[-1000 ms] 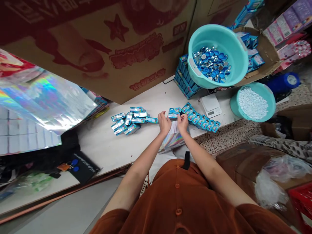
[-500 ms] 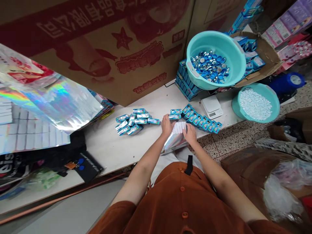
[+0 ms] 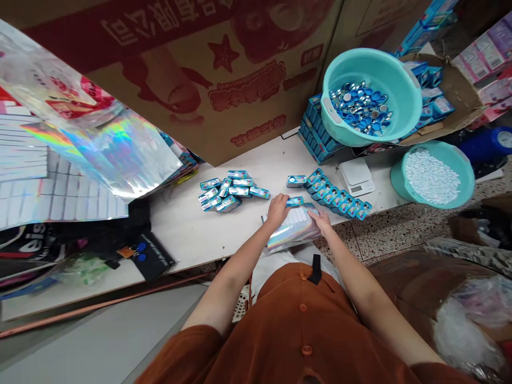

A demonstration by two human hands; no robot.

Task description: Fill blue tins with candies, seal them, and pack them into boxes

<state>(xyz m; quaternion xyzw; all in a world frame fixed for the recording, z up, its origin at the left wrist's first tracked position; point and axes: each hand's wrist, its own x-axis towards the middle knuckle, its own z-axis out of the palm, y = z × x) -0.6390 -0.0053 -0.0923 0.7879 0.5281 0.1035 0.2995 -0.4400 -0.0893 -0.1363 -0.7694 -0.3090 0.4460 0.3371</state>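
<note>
Blue box lies left-to-right by the far edge of my silver sheet, left hand nearer, fingers clamped on its end; my right hand's grip I can't tell.

Rainbow glare streaks the silvery film; outer edges look stretched.

You have on a rusty brown shirt with soft folds. Round buttons of the same colour run up its front toward 12 o'clock. A flat black strap lies at the shirt's 1 o'clock edge. Your short sleeves, the left one at 8 o'clock and the right one at 4, match the shirt. White cloth shows past it at 11 o'clock. Your left hand and right hand are bare.
</note>
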